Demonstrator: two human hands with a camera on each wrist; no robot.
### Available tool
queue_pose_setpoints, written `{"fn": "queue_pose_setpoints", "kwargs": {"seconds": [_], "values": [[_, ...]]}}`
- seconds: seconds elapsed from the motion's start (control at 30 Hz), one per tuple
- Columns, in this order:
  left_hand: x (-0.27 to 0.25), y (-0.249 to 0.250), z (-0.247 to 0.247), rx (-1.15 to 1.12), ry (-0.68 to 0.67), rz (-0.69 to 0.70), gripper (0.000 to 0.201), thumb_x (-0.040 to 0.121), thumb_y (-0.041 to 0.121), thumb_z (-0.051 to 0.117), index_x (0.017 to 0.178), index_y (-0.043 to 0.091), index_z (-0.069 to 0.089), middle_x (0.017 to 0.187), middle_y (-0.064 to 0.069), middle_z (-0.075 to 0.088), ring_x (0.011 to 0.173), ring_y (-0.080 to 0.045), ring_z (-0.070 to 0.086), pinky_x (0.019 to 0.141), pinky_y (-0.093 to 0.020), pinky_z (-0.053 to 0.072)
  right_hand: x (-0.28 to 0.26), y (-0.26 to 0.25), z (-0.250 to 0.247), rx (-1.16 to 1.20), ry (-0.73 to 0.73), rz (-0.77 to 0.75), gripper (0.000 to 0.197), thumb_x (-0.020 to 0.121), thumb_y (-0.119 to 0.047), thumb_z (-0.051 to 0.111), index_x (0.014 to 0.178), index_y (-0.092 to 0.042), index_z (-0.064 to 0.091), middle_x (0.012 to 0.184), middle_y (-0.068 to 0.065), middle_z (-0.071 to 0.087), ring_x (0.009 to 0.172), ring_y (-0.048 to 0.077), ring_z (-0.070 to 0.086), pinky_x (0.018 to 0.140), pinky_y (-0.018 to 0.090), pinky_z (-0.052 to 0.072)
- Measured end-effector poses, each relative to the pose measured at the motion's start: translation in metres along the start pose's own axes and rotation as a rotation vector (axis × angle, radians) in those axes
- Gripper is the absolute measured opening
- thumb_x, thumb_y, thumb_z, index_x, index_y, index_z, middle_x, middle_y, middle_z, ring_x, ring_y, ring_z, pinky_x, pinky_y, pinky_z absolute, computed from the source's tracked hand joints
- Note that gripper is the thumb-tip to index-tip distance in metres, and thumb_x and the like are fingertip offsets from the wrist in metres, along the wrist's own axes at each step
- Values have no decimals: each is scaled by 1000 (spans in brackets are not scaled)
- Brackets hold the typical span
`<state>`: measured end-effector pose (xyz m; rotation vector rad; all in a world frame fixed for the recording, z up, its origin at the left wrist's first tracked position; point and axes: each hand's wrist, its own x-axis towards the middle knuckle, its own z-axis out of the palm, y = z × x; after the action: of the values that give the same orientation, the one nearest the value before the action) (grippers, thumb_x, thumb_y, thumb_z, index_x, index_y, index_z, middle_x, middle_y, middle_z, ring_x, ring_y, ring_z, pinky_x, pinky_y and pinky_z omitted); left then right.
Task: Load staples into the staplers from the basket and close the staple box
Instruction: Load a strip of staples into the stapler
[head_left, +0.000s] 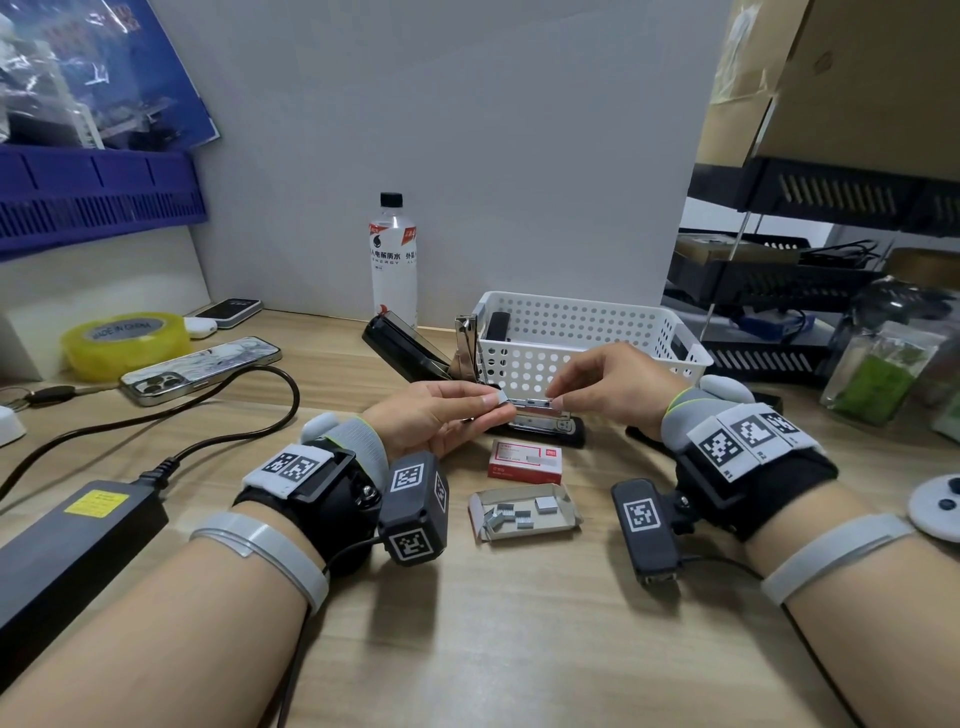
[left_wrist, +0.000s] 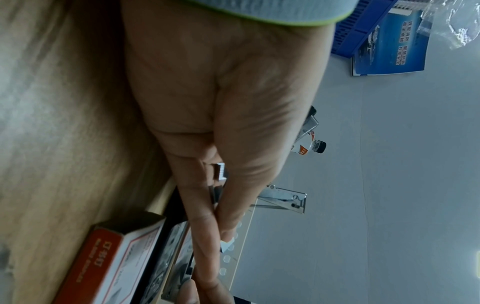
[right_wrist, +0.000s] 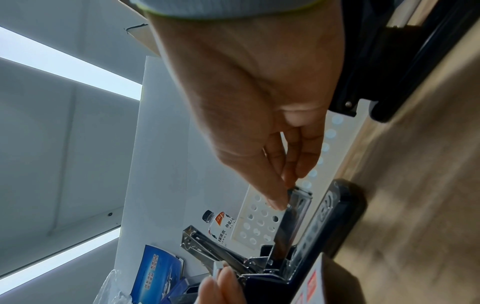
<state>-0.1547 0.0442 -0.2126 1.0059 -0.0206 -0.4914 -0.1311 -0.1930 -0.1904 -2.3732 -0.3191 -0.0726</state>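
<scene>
The left hand (head_left: 434, 415) pinches a short strip of staples (head_left: 503, 397) between thumb and forefinger, the other fingers (left_wrist: 205, 246) lying close together beneath it. Just right of that strip, the right hand (head_left: 608, 384) pinches the front end of the open stapler's (head_left: 540, 423) metal staple channel (right_wrist: 293, 216) between thumb and fingertips. Below both hands on the tabletop (head_left: 493, 649) lie the red staple box sleeve (head_left: 524, 457) and its open tray (head_left: 524, 512) of loose staples. The white basket (head_left: 582, 332) stands just behind the fingers.
</scene>
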Motion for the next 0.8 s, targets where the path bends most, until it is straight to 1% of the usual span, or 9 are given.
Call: {"fn": "queue_pose_setpoints", "kwargs": {"seconds": [0.13,0.23,0.37,0.47,0.57,0.63,0.7,0.77,0.8], "values": [[-1,0,0,10,2,-2,22,85,-7,60,106,-10,64,109,-29,70,97,-30,73,83,-32,57,-1,0,0,20,23,-5,7,78,-16,83,82,-20,80,81,-2,78,78,13,69,80,28,54],[-1,0,0,3,-3,0,21,85,-8,60,106,-10,64,108,-29,70,97,-31,73,83,-31,58,0,0,1,22,25,-6,8,78,-16,83,83,-21,80,81,-3,78,85,17,73,83,30,56],[0,-1,0,2,-5,11,16,88,-9,58,102,-10,65,103,-27,71,92,-29,74,79,-29,59,3,3,4,24,20,-12,9,76,-14,84,82,-20,80,82,-1,79,90,25,73,92,40,57],[0,-1,0,-7,-11,12,15,88,-9,58,102,-11,64,102,-27,71,92,-30,74,80,-30,59,3,4,4,16,13,-11,9,76,-14,84,81,-20,80,81,0,79,90,26,73,93,44,56],[1,-2,0,2,-11,17,16,88,-9,58,102,-11,64,101,-27,71,93,-29,74,81,-30,59,3,3,4,-8,-5,11,7,77,-18,83,80,-23,80,80,-1,78,83,20,71,91,41,55],[1,-2,0,6,-10,14,15,88,-9,59,102,-11,64,101,-27,71,93,-29,74,81,-30,59,2,2,3,-16,-26,20,6,79,-21,82,80,-26,81,77,-2,76,76,15,67,85,38,54],[1,-1,0,14,-11,10,17,86,-8,60,102,-10,65,103,-27,71,94,-29,73,81,-30,59,0,0,3,-10,-24,19,3,82,-24,80,82,-26,81,75,-4,75,72,10,62,78,32,52],[1,-1,-1,14,-14,6,19,83,-7,62,102,-10,65,104,-27,71,95,-30,73,82,-30,59,-3,-4,2,-22,-6,33,8,84,-32,77,81,-28,82,77,-6,76,75,10,63,79,30,51],[0,-1,0,12,-15,4,19,83,-7,62,102,-10,66,105,-28,71,95,-30,73,82,-31,58,-3,-5,2,-33,-7,53,11,85,-35,75,80,-29,82,80,-6,77,78,13,66,81,32,54]]}}
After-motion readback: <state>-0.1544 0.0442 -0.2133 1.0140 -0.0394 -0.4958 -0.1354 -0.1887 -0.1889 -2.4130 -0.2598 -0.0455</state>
